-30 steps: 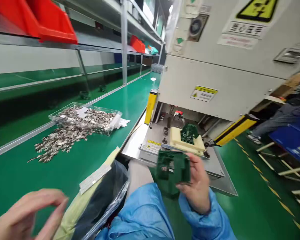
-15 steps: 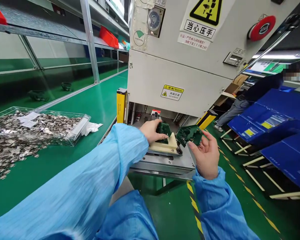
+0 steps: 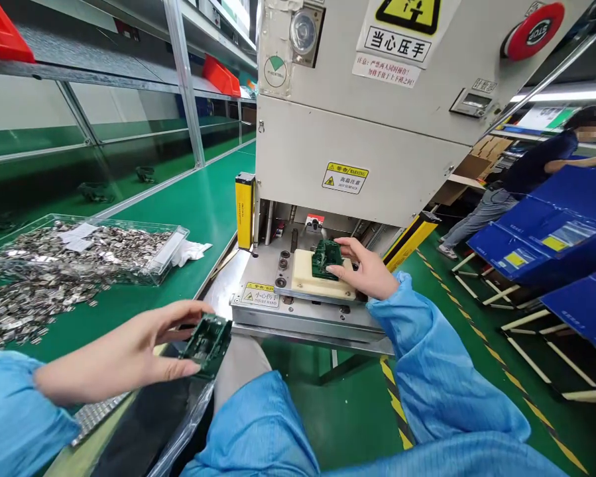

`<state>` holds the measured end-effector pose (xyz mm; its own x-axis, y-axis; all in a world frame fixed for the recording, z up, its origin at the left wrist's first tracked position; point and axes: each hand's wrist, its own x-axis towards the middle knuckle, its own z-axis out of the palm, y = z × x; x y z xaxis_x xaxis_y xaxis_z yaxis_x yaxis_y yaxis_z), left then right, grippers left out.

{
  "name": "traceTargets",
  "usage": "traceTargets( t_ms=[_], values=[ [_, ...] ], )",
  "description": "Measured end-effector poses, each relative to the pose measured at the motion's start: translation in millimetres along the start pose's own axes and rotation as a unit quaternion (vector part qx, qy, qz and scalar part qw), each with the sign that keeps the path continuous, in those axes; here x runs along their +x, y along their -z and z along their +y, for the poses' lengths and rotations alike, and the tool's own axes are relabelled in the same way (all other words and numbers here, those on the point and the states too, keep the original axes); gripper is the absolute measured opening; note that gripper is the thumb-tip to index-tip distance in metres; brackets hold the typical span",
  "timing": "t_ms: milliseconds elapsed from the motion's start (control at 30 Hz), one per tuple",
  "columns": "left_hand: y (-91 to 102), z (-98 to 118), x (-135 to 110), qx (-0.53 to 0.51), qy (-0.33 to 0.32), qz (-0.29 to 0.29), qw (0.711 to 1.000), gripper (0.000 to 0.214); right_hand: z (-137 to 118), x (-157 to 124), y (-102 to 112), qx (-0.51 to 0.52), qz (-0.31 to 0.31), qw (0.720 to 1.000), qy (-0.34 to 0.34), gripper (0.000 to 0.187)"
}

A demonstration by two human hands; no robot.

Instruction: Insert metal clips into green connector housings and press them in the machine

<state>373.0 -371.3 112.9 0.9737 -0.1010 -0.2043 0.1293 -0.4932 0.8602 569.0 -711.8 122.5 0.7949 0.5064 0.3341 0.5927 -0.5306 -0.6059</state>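
Gleaming dark green, a hollow housing (image 3: 209, 346) in the left hand (image 3: 146, 344).

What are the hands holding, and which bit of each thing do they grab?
The left hand holds a green plastic housing by its left side. The right hand grips another green housing, on the cream fixture, by its right side.

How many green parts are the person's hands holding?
2. One green part is in the left hand; the other green part is on the cream block, gripped by the right hand.

Head-height view, forward and down
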Motion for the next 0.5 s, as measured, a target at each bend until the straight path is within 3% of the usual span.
traceTargets(
  t_ms=[67,167,267,300,367,433,500],
  values=[
    [-8.8,-13,0,0.001,-0.038,-0.004,0.999,0.059,1,-4,1,-0.028,0.011,1.0,0.0,0.059],
    [-17.5,-21,12,0.01,-0.07,-0.007,0.997,0.059,-7,-23,2,-0.072,0.095,0.993,0.017,0.07],
    [-18.8,-21,24,0.047,-0.073,-0.035,0.996,0.061,-35,-55,2,0.009,0.16,0.987,0.011,0.052],
    [-18.8,-20,26,0.058,-0.073,-0.045,0.995,0.062,-48,-64,2,0.067,0.138,0.988,0.009,0.044],
    [-19.3,-20,30,0.066,-0.07,-0.059,0.994,0.065,-78,-80,1,0.198,0.028,0.98,0.017,0.045],
    [-20.8,-21,33,0.066,-0.055,-0.066,0.994,0.069,-108,-88,-3,0.309,-0.076,0.948,0.028,0.052],
    [-22.1,-22,35,0.074,-0.046,-0.061,0.994,0.07,-135,-89,-7,0.381,-0.138,0.913,0.051,0.059]
  ],
)
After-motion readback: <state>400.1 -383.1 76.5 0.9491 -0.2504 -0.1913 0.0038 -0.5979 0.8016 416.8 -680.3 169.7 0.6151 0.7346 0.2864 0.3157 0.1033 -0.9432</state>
